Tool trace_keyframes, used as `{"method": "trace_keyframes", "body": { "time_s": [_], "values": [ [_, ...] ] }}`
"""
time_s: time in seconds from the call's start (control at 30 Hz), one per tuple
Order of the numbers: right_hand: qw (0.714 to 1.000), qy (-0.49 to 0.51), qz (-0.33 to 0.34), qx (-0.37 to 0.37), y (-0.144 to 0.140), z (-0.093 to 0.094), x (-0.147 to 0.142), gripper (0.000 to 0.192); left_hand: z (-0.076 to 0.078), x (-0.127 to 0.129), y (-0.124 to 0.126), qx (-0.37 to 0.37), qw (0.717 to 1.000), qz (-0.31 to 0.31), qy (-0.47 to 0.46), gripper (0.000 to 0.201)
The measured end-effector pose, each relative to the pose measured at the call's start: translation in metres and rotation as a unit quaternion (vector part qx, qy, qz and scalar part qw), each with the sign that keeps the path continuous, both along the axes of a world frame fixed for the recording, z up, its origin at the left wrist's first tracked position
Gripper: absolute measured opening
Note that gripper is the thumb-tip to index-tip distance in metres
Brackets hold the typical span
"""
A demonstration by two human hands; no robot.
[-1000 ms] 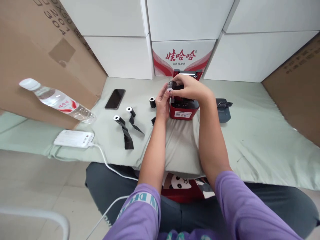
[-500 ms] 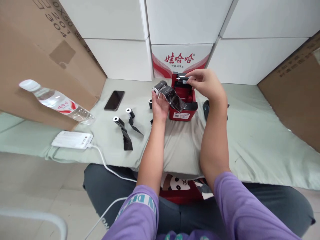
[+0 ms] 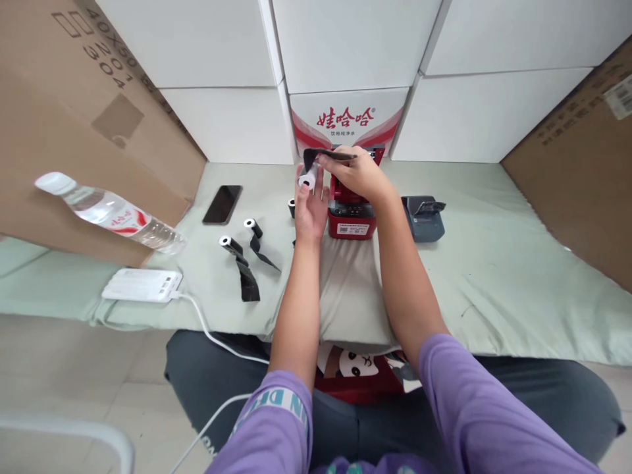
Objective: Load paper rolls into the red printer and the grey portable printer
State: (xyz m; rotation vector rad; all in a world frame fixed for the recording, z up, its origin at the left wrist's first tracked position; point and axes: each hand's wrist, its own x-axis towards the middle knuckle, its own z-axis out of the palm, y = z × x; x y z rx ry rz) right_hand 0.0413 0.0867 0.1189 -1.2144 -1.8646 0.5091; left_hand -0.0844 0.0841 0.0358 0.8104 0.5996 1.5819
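Both hands are now lifting above the red printer (image 3: 348, 217): the left hand (image 3: 309, 207) is cradling the roll (image 3: 308, 178), while the right hand (image 3: 358, 174) is pinching its black strip (image 3: 326, 156).

A storeroom or packing corner: stacked white cartons (image 3: 345, 39) fill the upper frame, brown cardboard boxes (image 3: 74, 112) lean at both sides.
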Motion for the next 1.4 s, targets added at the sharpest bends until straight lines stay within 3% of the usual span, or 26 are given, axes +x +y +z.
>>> {"method": "trace_keyframes", "body": {
  "time_s": [0.2,0.4,0.67,0.9,1.07,1.4],
  "values": [
    [0.998,0.022,0.052,0.006,-0.004,0.005,0.005,0.026,-0.004,0.006,0.004,0.014,1.0,0.007,0.002,0.053],
    [0.997,-0.035,0.044,-0.049,-0.013,0.009,0.011,0.051,-0.009,0.008,0.006,0.06,0.997,-0.023,-0.035,0.047],
    [0.996,-0.048,0.053,-0.05,-0.008,0.009,0.011,0.045,-0.01,0.007,0.006,0.03,0.999,-0.014,-0.004,0.061],
    [0.997,-0.041,0.035,-0.056,-0.003,0.004,0.01,0.044,-0.005,0.008,0.003,0.007,1.0,0.005,0.022,0.047],
    [0.997,-0.034,0.032,-0.053,-0.001,0.002,0.013,0.05,-0.007,0.01,0.004,0.023,1.0,-0.017,0.006,0.045],
    [0.998,-0.043,0.021,-0.032,-0.004,0.006,0.023,0.047,-0.017,0.015,0.008,0.034,0.999,-0.012,0.041,0.065]
  ]
}}
